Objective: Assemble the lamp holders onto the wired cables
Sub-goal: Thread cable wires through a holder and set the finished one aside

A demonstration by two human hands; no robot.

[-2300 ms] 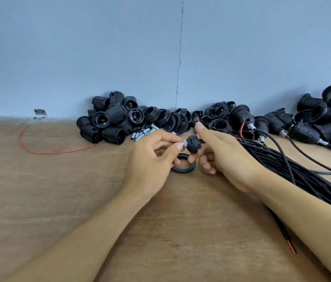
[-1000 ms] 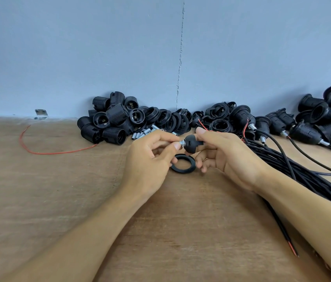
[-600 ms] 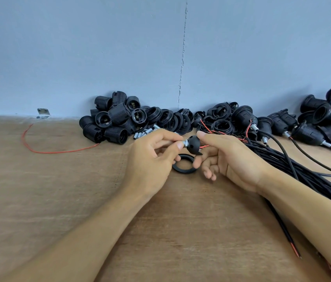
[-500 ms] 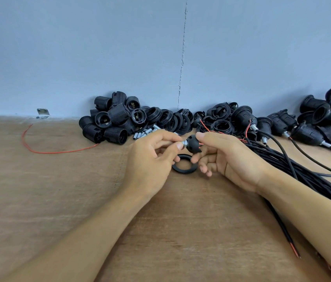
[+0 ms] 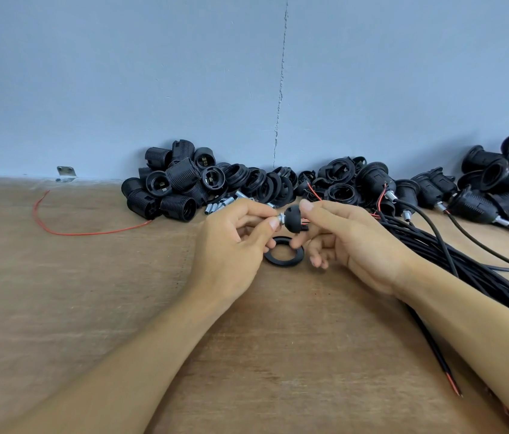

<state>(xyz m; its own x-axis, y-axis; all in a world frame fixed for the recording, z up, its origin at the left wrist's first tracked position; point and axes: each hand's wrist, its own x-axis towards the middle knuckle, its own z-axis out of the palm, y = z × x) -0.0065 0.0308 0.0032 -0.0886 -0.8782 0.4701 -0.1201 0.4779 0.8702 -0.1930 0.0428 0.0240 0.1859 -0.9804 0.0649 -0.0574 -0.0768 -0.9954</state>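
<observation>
Just above the flat black plastic ring [image 5: 284, 255], the left hand [image 5: 231, 242] pinches a short silver threaded metal tube [image 5: 279, 219] at the small black domed plastic holder cap [image 5: 293, 217] gripped by the right hand [image 5: 350, 242]; a tilted start could cross-thread it; loose fingers might drop it.

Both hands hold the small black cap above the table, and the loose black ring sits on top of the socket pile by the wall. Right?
No: the head view shows the black ring lying flat on the table just below the hands, away from the socket pile. The left hand and right hand do hold the black cap.
</observation>
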